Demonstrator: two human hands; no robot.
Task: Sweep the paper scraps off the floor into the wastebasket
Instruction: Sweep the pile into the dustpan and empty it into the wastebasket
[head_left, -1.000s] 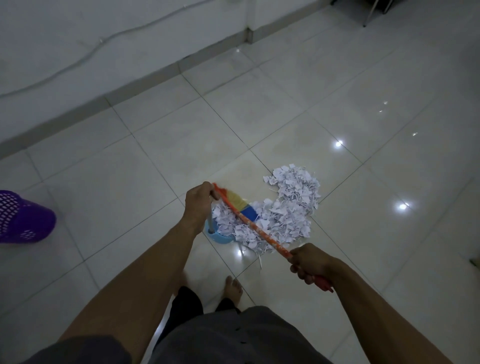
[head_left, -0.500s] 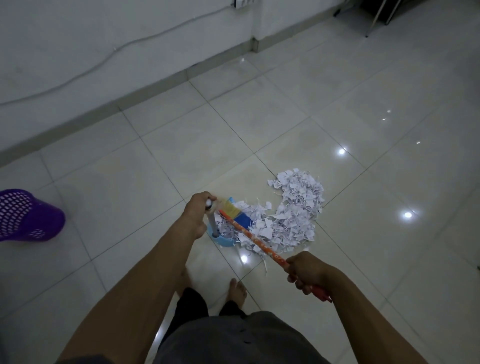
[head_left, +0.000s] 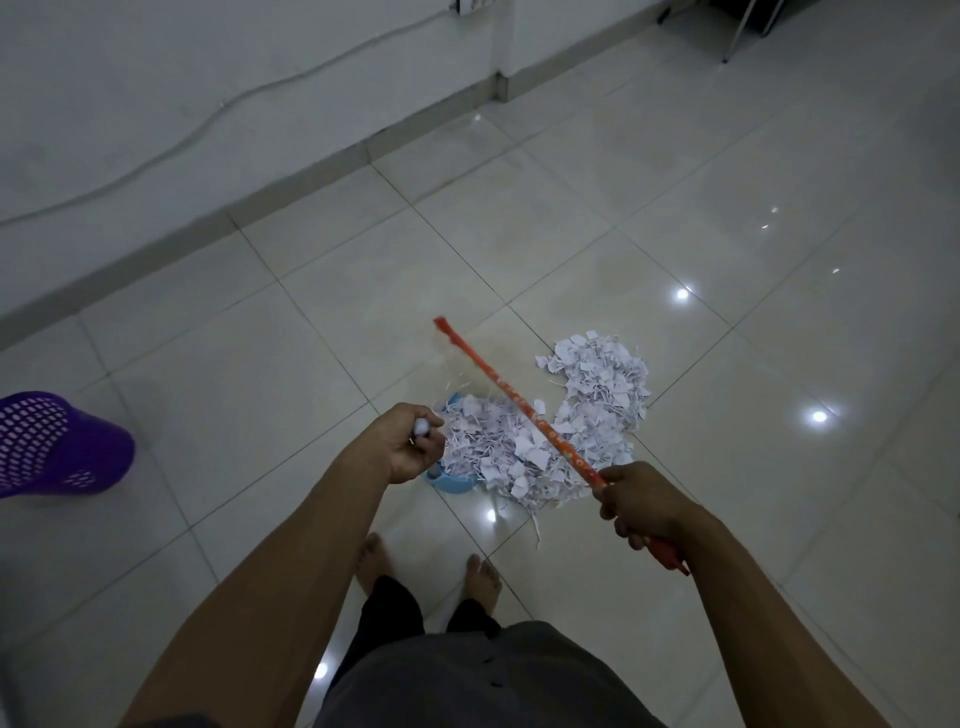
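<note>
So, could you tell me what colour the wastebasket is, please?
The wastebasket is purple; head view.

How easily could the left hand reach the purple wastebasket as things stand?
Probably not without a step. The left hand grips the dustpan handle, and the wastebasket lies far off to its left. Bare floor lies between them, so nothing blocks the way, but it looks beyond arm's reach.

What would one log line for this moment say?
left hand: grips dustpan | right hand: grips broom | paper scraps: heaped on dustpan, floor | wastebasket: apart, left
</note>
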